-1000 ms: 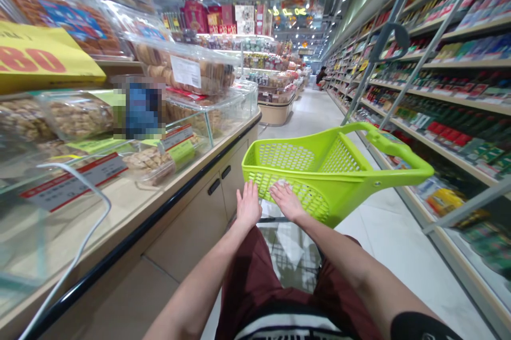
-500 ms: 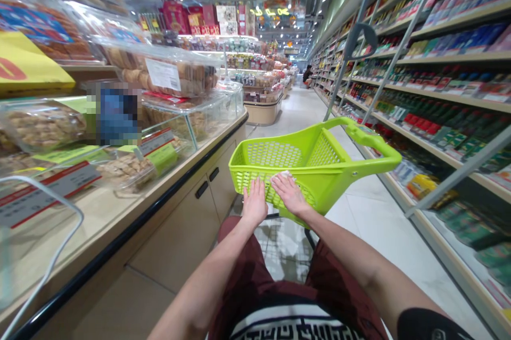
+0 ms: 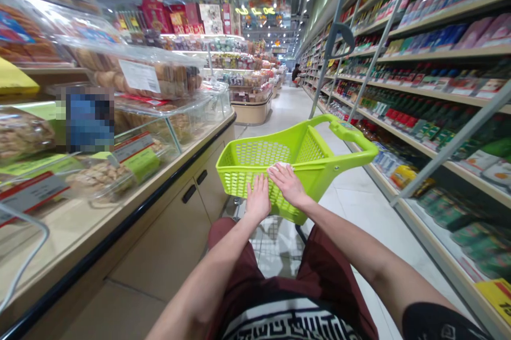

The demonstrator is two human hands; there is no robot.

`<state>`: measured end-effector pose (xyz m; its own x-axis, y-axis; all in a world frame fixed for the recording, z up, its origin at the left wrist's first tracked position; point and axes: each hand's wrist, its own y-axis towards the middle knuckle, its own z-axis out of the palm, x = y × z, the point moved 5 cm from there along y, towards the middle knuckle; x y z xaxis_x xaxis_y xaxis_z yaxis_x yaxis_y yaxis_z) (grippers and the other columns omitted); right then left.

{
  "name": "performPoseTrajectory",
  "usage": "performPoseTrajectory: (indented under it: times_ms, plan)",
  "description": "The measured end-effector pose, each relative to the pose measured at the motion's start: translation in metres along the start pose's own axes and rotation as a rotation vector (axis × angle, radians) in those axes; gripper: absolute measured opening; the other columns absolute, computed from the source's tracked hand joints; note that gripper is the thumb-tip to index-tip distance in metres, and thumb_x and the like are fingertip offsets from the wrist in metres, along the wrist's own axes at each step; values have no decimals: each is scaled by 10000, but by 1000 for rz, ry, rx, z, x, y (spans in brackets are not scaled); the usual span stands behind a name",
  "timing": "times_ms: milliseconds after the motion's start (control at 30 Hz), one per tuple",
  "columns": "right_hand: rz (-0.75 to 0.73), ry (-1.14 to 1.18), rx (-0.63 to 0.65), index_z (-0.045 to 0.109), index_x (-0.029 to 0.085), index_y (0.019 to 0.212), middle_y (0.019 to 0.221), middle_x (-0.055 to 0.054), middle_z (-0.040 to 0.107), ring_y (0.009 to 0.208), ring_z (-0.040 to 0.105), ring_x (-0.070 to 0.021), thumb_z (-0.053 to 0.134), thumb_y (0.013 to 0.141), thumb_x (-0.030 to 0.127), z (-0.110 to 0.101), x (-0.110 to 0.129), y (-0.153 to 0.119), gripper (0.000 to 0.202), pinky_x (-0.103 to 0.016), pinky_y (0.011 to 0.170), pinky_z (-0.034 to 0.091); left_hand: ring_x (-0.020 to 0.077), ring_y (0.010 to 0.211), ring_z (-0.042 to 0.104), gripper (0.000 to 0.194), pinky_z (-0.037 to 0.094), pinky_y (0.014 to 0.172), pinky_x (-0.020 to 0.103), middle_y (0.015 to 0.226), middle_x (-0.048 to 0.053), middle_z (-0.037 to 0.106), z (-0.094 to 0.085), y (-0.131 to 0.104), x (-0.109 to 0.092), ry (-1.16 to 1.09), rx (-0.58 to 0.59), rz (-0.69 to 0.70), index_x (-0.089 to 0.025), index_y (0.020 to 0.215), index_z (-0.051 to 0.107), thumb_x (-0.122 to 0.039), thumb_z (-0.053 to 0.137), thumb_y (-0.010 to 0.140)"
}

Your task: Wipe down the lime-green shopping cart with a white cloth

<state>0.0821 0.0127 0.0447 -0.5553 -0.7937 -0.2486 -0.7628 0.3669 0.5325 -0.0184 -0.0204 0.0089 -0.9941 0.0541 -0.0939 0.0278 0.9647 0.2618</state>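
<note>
A lime-green shopping cart [image 3: 311, 180] with perforated walls stands in front of me, its handle pointing right. My left hand [image 3: 258, 199] lies flat against the near side wall, fingers extended upward and holding nothing. Just right of it, my right hand [image 3: 288, 185] presses a white cloth or tissue [image 3: 282, 165] onto the same wall close to the upper rim. Only the edge of the white piece shows past the fingers; the rest is hidden beneath them.
To the left runs a counter [image 3: 159, 223] with packaged baked goods [image 3: 136, 71] and price tags. Tall stocked shelves [image 3: 447, 92] with slanted metal rails line the right. Further down the aisle a person [image 3: 296, 74] is low beside the shelves.
The view has shifted, so the cart and surroundings sit further left. My right hand and the white piece have moved slightly up the cart wall towards the rim.
</note>
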Motion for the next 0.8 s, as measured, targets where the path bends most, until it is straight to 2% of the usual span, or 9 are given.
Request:
performPoseTrajectory:
  times_ms: [67,233,300,367,433,533,600,667,800]
  plan:
    - [-10,-9,16,409,151,1285,1334,-85,421,1302,228,-232,388,844,87,4,-4,-6,446,-511,1045,219,231,1347,63,730,106,1071,493,1468,81,122,-2,0,-6,-8,0,24,-106,1370,191,-187,430,684]
    - [17,-32,93,462,132,1245,1310,-109,447,1271,290,-256,424,815,74,28,-6,-43,436,-500,1014,276,235,1346,66,717,105,1072,487,1468,85,119,-3,-3,-10,3,8,50,-101,1363,213,-194,432,686]
    - [35,-22,114,471,133,1238,1296,-111,463,1262,304,-257,422,814,78,28,-4,-52,431,-499,1007,284,235,1346,72,709,107,1072,486,1467,87,119,-2,-3,-11,3,11,50,-96,1360,221,-191,428,689]
    - [42,-8,107,467,146,1244,1289,-106,472,1263,304,-244,407,818,77,18,-5,-54,436,-496,1010,277,233,1346,73,701,115,1071,484,1466,87,125,-2,-1,-14,-3,15,53,-98,1361,220,-187,421,695]
    - [50,-11,59,448,168,1262,1303,-87,460,1279,276,-230,377,828,72,-1,-11,-49,450,-496,1028,248,232,1346,72,699,118,1072,480,1467,86,123,-4,1,-20,-8,21,62,-103,1362,218,-181,418,697]
    - [128,-68,-58,430,183,1277,1335,-58,424,1303,222,-230,340,851,79,-35,-32,-42,448,-496,1051,201,240,1346,70,699,105,1075,484,1467,95,120,-10,5,-33,-14,23,89,-99,1362,218,-190,420,698]
    - [164,-106,-86,435,180,1274,1338,-53,422,1306,215,-234,341,859,89,-46,-46,-45,435,-490,1053,201,241,1346,64,698,99,1076,489,1464,105,132,-14,6,-43,-18,18,114,-89,1360,219,-199,422,701]
    - [153,-122,-58,441,175,1268,1323,-60,441,1299,232,-234,359,857,92,-43,-52,-57,427,-485,1045,222,238,1346,66,700,97,1078,488,1462,110,143,-17,7,-52,-22,4,139,-84,1359,220,-197,425,699]
    - [123,-123,35,479,162,1231,1257,-95,507,1261,312,-233,404,843,90,-15,-44,-93,402,-496,1016,269,238,1346,75,695,102,1080,483,1464,100,142,-20,7,-63,-21,-11,168,-103,1360,223,-189,427,701]
